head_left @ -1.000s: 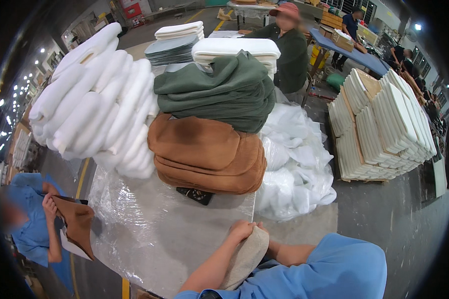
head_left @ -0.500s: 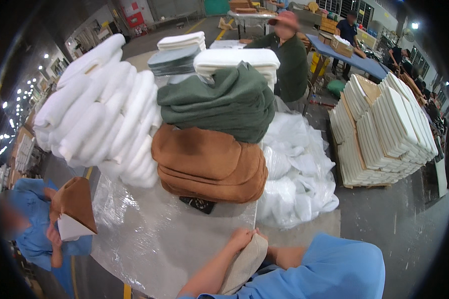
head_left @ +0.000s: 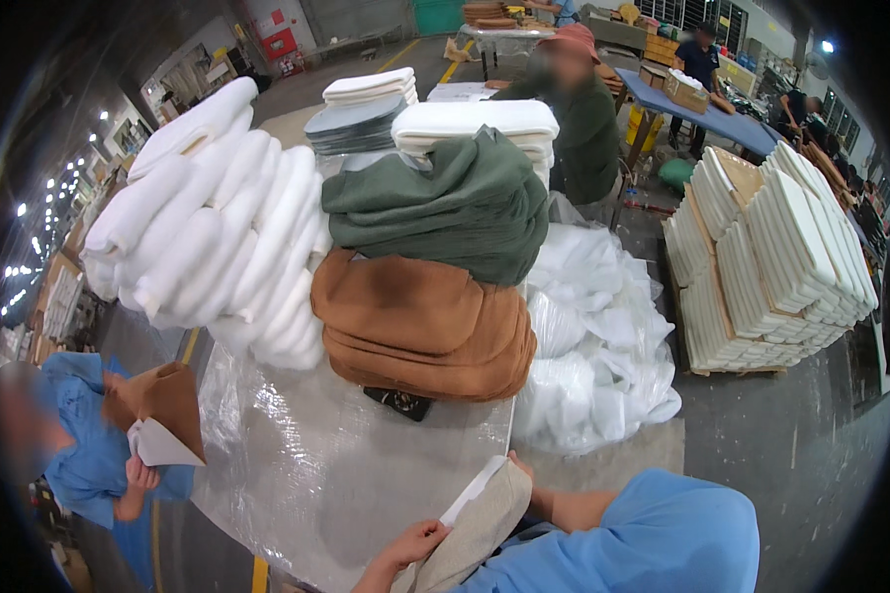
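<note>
A beige-grey fabric cover (head_left: 482, 516) with a white strip showing along its edge lies across my lap at the near edge of the table. My left hand (head_left: 417, 544) pinches that edge low down, its fingers closed on the fabric. At the far tip of the cover is my right hand (head_left: 520, 465), mostly hidden behind the cloth, with a little of its fingers showing there. Beyond my hands stands a pile of brown fabric covers (head_left: 415, 326), with a dark flat item (head_left: 398, 402) sticking out beneath it. Green fabric covers (head_left: 435, 208) are heaped right behind the brown ones.
White padded rolls (head_left: 208, 217) are piled on the left of the plastic-covered table (head_left: 297, 465). Clear bags with white padding (head_left: 593, 336) lie right of it. Stacked white pads (head_left: 761, 267) stand farther right. A blue-sleeved co-worker (head_left: 79, 435) holds a brown piece; a red-capped person (head_left: 578, 138) stands behind.
My left hand has slid from the cover's far tip down along its edge toward me. The white strip now shows between my hands. The whole view has shifted slightly.
</note>
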Demonstrator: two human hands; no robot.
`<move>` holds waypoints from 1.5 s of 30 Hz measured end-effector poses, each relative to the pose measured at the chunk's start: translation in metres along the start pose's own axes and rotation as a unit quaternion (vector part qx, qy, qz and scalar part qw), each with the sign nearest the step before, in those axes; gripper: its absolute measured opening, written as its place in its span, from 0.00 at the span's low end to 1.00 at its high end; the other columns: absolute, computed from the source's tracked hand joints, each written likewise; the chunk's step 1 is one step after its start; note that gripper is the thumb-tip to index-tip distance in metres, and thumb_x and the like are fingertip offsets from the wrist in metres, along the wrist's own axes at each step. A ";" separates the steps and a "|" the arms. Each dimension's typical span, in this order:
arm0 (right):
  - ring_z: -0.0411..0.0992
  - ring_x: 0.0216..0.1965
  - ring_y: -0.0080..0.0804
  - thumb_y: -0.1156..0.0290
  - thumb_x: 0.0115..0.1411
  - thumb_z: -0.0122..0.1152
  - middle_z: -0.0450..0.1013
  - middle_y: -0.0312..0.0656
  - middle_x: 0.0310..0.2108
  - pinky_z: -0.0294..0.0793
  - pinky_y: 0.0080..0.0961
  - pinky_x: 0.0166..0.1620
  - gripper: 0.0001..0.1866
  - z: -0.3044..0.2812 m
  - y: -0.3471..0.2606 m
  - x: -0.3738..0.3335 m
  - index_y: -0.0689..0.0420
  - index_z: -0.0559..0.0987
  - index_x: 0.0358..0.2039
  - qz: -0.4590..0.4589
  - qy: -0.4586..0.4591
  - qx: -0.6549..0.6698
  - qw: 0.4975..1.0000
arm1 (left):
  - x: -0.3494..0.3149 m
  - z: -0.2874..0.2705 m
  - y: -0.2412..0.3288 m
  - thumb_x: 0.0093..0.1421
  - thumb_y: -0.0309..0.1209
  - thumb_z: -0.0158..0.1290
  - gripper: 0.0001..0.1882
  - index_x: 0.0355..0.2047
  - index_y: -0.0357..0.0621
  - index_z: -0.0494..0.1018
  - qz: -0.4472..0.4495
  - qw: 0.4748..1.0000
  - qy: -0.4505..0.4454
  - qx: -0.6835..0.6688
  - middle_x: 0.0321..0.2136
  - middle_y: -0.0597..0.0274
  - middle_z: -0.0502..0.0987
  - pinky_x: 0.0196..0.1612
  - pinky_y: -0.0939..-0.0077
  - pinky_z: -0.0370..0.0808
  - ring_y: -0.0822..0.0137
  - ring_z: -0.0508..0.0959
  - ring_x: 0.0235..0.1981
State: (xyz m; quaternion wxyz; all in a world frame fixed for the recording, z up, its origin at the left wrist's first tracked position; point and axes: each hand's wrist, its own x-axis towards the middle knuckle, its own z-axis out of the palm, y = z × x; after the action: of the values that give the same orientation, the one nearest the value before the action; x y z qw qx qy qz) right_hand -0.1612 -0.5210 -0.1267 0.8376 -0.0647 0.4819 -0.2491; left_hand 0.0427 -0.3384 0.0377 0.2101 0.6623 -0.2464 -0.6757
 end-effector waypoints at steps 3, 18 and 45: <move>0.81 0.43 0.38 0.45 0.76 0.53 0.83 0.45 0.43 0.78 0.39 0.49 0.29 0.003 0.002 0.009 0.63 0.84 0.49 -0.017 0.096 -0.103 0.990 | -0.008 0.004 -0.001 0.73 0.44 0.55 0.19 0.38 0.38 0.77 0.021 0.998 0.058 0.016 0.28 0.65 0.77 0.40 0.73 0.72 0.73 0.72 0.33; 0.82 0.45 0.42 0.46 0.76 0.50 0.83 0.45 0.44 0.80 0.41 0.50 0.28 0.021 -0.010 -0.018 0.59 0.84 0.50 0.021 0.059 -0.083 0.995 | 0.014 -0.006 -0.006 0.69 0.36 0.58 0.13 0.35 0.38 0.76 0.150 0.905 0.385 0.105 0.28 0.51 0.78 0.37 0.62 0.73 0.58 0.77 0.30; 0.83 0.46 0.44 0.40 0.74 0.50 0.84 0.55 0.42 0.76 0.41 0.49 0.38 -0.005 0.003 0.022 0.70 0.85 0.45 0.013 0.143 -0.228 0.963 | 0.062 0.013 0.064 0.68 0.51 0.58 0.25 0.48 0.40 0.83 0.051 0.992 0.084 0.084 0.38 0.51 0.87 0.48 0.63 0.77 0.57 0.84 0.40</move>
State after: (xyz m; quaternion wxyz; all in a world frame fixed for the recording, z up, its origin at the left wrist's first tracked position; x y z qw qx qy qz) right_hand -0.1556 -0.5283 -0.1478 0.7262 -0.2112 0.6415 -0.1285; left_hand 0.0250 -0.4262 0.0284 0.2078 0.7183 -0.3179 -0.5830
